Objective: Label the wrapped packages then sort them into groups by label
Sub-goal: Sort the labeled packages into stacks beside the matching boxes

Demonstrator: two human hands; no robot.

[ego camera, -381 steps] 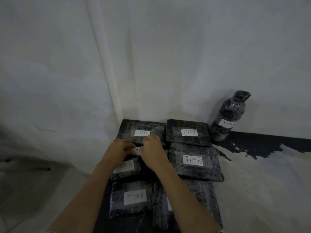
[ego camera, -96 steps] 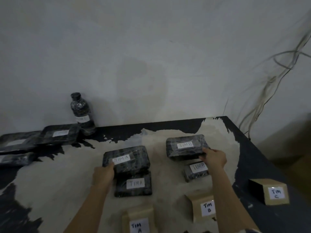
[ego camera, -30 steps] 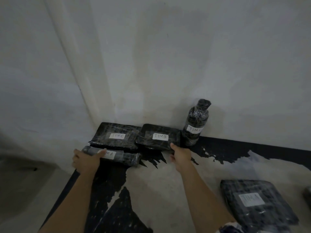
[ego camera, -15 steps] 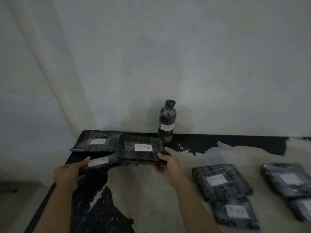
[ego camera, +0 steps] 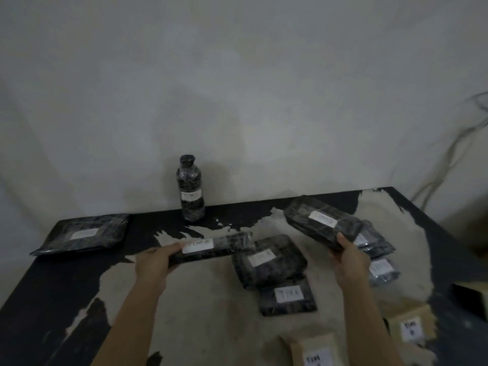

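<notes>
My left hand (ego camera: 154,265) grips a long narrow black-wrapped package labelled TIM A (ego camera: 211,248), held above the table beside two flat TIM A packages (ego camera: 268,261) (ego camera: 287,297). My right hand (ego camera: 348,260) holds a flat black-wrapped package with a blurred white label (ego camera: 323,224) in the air over two wrapped packages (ego camera: 375,239) (ego camera: 383,270) at the right. One flat wrapped package (ego camera: 84,233) lies at the far left. A wrapped bottle with a label (ego camera: 190,190) stands against the wall.
The worn black table (ego camera: 47,299) ends at a white wall behind. Brown paper sign cards stand at the near edge: one TIM card (ego camera: 314,351), one (ego camera: 410,330) to its right, and a dark box (ego camera: 472,299) at the far right. Cables hang down the wall (ego camera: 449,154).
Both hands lifted their packages from the left corner and carried them right. The narrow package now hovers by the TIM A pair, the flat one over the right pair.
</notes>
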